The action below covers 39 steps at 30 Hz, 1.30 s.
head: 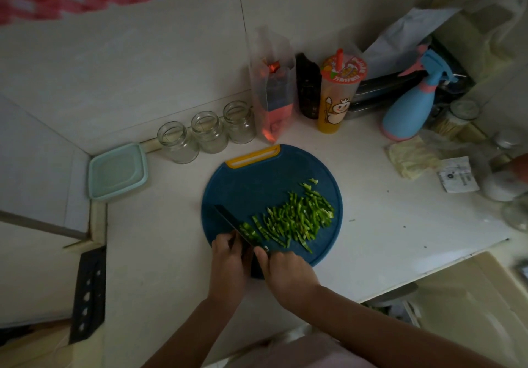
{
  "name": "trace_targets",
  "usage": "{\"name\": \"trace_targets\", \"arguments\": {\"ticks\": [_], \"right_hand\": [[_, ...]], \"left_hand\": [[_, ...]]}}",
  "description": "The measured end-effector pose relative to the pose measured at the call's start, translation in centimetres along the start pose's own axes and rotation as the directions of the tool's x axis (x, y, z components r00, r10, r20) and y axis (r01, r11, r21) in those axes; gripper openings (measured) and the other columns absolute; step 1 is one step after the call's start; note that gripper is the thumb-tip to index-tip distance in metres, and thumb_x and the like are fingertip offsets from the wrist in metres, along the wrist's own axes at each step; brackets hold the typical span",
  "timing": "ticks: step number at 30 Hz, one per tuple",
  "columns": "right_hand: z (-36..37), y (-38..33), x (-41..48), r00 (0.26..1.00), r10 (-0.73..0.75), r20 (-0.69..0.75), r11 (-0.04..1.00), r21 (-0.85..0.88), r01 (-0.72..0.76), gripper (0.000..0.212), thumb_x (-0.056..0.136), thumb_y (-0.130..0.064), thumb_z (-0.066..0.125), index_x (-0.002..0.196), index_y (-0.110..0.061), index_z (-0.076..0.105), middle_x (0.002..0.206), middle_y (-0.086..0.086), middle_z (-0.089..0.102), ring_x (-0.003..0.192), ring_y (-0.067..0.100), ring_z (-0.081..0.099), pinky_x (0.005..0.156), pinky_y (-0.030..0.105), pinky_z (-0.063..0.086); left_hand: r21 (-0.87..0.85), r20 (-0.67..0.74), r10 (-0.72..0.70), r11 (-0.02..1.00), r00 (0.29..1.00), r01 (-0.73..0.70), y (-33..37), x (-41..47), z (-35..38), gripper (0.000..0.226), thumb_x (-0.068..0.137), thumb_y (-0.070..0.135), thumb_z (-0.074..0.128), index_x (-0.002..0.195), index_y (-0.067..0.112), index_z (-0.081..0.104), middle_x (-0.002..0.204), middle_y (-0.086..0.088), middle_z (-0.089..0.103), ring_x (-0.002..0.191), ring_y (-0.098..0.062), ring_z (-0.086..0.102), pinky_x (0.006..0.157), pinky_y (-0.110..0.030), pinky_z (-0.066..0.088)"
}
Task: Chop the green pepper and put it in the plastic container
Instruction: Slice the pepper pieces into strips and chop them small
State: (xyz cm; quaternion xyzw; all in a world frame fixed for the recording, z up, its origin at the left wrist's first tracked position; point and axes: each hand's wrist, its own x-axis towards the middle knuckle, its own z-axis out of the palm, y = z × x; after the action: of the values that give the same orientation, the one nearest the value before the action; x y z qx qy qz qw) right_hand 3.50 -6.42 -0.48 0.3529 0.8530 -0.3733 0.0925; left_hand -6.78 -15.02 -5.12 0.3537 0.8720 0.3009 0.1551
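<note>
The drink cup [337, 96] at the far side carries a cartoon snowman with a crown. The writing on its lid and on the paper slip [457, 174] to the right is too small to read. The white worktop [157, 253] meets a pale tiled wall, with red-checked cloth far left. The chopped green pepper [297, 219] lies in strips on the right half of a round blue cutting board [245, 184]. The pale green plastic container [117, 170], lid on, sits well left in the corner beside three glass jars [208, 132]. The right hand [285, 273] grips the handle of the knife [228, 219], one finger stretched toward the blade. The left hand [228, 264] curls against the blade's left side, though whether it holds anything cannot be told.
</note>
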Motion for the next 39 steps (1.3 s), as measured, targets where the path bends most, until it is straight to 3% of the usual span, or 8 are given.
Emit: {"name": "trace_targets", "arguments": {"ticks": [6,12,16,19,23,27,32,39], "right_hand": [[-0.2,0.0,0.5,0.997,0.071,0.026,0.995,0.071,-0.072,0.058,0.098,-0.055,0.019,0.07,-0.014,0.05,0.096,0.017,0.066,0.094,0.033,0.062,0.077,0.037,0.048],[0.6,1.4,0.0,1.0,-0.02,0.021,1.0,-0.016,0.021,0.104,0.074,-0.069,-0.02,0.115,-0.014,0.058,0.094,0.014,0.062,0.093,0.033,0.061,0.065,0.033,0.035],[0.8,1.5,0.0,0.999,0.034,0.018,0.999,0.023,-0.035,0.069,0.095,-0.057,0.009,0.101,-0.012,0.061,0.099,0.013,0.066,0.096,0.032,0.062,0.068,0.034,0.039],[1.2,1.6,0.3,1.0,-0.001,0.029,1.0,-0.013,0.002,0.087,0.083,-0.063,-0.008,0.113,-0.016,0.059,0.103,0.012,0.065,0.096,0.032,0.061,0.065,0.032,0.034],[0.9,1.0,0.9,0.995,0.064,0.073,0.998,0.026,-0.066,0.063,0.098,-0.053,0.011,0.113,-0.016,0.06,0.102,0.012,0.065,0.095,0.032,0.062,0.066,0.033,0.037],[1.2,0.6,2.8,0.992,0.052,0.112,0.996,0.068,-0.06,0.093,0.081,-0.069,-0.009,0.118,-0.017,0.058,0.101,0.014,0.064,0.093,0.032,0.063,0.066,0.032,0.04],[0.0,-2.5,4.0,0.985,0.147,0.096,0.989,-0.002,-0.147,0.065,0.099,-0.054,0.018,0.105,-0.007,0.062,0.108,0.016,0.064,0.104,0.032,0.06,0.082,0.037,0.047],[-1.2,-0.4,3.4,0.994,0.082,0.076,0.964,0.247,-0.099,0.053,0.104,-0.036,0.017,0.108,0.003,0.053,0.074,0.008,0.048,0.087,0.033,0.059,0.071,0.034,0.039]], "left_hand": [[0.06,-0.005,0.039,0.997,0.999,-0.038,0.2,-0.1,-0.2,0.044,0.091,0.034,0.047,0.121,0.004,0.057,0.109,-0.011,0.048,0.099,-0.026,0.049,0.086,-0.036,0.048],[0.122,-0.017,0.111,0.987,0.994,-0.108,-0.2,0.2,-0.1,0.042,0.077,0.01,0.074,0.117,0.0,0.062,0.098,-0.015,0.052,0.088,-0.031,0.055,0.08,-0.029,0.046],[0.107,-0.019,0.155,0.983,0.988,-0.152,-0.3,0.3,-0.2,0.042,0.075,0.006,0.075,0.114,0.0,0.062,0.095,-0.014,0.051,0.085,-0.03,0.055,0.079,-0.029,0.046],[0.08,-0.025,0.164,0.984,0.986,-0.161,-0.4,0.4,-0.2,0.038,0.077,0.011,0.069,0.113,0.0,0.063,0.094,-0.013,0.05,0.085,-0.029,0.055,0.079,-0.031,0.047],[0.039,-0.014,0.12,0.992,0.993,-0.119,-0.8,0.7,-0.1,0.042,0.078,0.007,0.072,0.118,0.001,0.061,0.097,-0.011,0.047,0.087,-0.025,0.053,0.079,-0.037,0.052],[-0.006,-0.004,0.113,0.994,0.994,-0.113,-0.8,0.7,-0.3,0.043,0.082,0.022,0.06,0.121,0.004,0.058,0.097,-0.005,0.043,0.084,-0.018,0.05,0.078,-0.021,0.044],[0.038,0.017,0.116,0.992,0.993,-0.117,-1.4,1.0,0.1,0.026,0.079,0.018,0.057,0.096,0.0,0.064,0.09,-0.004,0.042,0.077,-0.007,0.039,0.073,-0.024,0.043],[0.075,0.033,0.137,0.987,0.99,-0.139,-1.6,0.6,-0.2,0.06,0.084,0.019,0.068,0.137,0.004,0.044,0.105,-0.009,0.046,0.09,-0.02,0.053,0.083,-0.024,0.045]]}}
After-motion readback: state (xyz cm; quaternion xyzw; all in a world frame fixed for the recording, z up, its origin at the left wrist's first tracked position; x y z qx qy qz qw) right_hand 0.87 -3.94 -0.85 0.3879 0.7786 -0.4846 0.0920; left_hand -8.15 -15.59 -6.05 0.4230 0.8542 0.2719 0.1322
